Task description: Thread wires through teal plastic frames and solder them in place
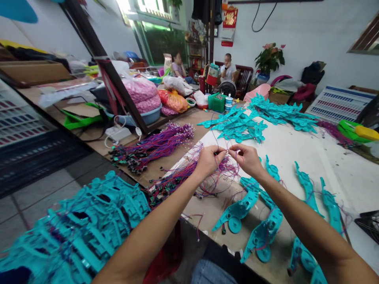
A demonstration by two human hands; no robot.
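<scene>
Above the middle of the table, my left hand point(209, 161) and my right hand point(248, 158) meet fingertip to fingertip. Each is closed in a pinch on thin wires point(216, 136), dark and reddish, with a tiny whitish piece between the fingertips that is too small to name. Below and left of my left hand lies a tangled heap of purple and red wires point(177, 175) with small dark ends. Several turquoise plastic parts point(238, 207) with wires on them lie below and right of my right hand.
A large pile of turquoise parts point(74, 232) is at the lower left. Bundled wires point(156, 144) lie beside a dark post point(118, 86). More turquoise parts point(281, 112) are heaped at the back, near a green box point(218, 103). Two people sit in the background.
</scene>
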